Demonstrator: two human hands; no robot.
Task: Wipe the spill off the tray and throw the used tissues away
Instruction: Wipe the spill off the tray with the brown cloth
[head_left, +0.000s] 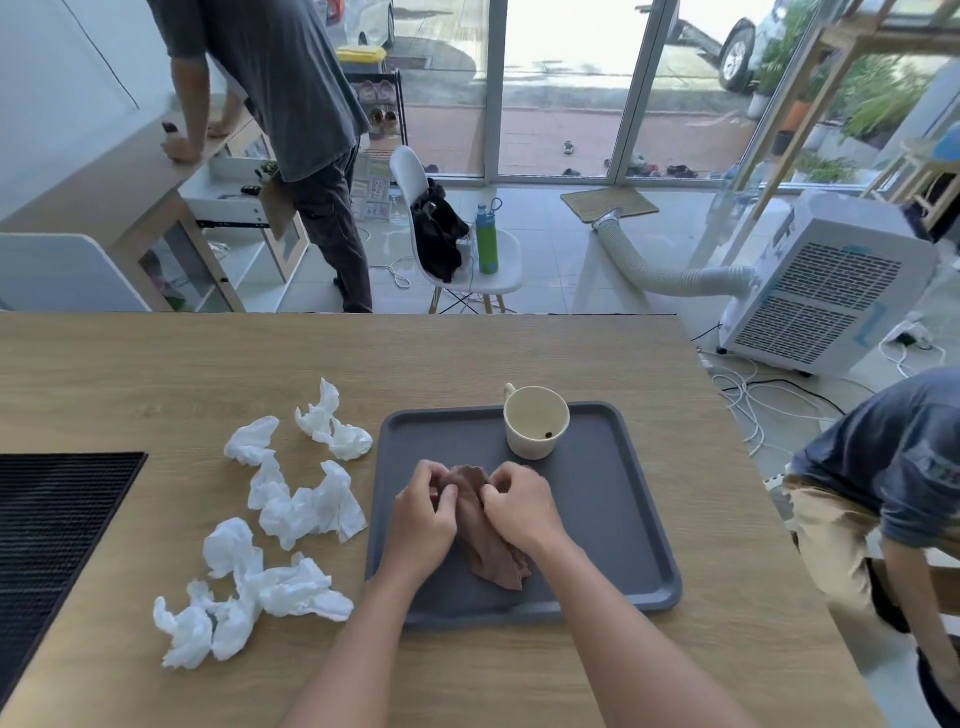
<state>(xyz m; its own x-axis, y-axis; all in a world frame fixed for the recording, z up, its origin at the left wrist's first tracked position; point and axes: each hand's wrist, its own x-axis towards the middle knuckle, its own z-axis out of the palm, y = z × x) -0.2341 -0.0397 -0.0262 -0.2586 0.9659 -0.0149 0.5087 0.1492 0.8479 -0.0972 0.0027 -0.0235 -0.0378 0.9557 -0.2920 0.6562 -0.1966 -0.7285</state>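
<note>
Hands: the left hand (423, 512) and right hand (519, 504) sit side by side over the tray, fingers curled and pinching the top of the brown tissue between them.
Brown tissue (491, 540): soaked an even brown, wrinkled and limp, its upper end bunched in the fingers, its lower end trailing flat on the tray toward the near edge (no white left on the part that shows).
Tray (623, 519): dark grey, rounded corners, raised rim, lying flat on the tabletop; its bare floor looks matte.
White tissues (306, 506): several crumpled clean-looking wads scattered on the tabletop left of the tray, the nearest clump (244, 608) by the left forearm, the farthest (332, 421) level with the tray's far edge.
Mat (52, 540): black, ribbed, at the left edge of the tabletop.
Cup (535, 421): cream, upright in the tray's far part, handle pointing away, a small dark speck inside at the bottom.
Tabletop (260, 353): light wood grain.
</note>
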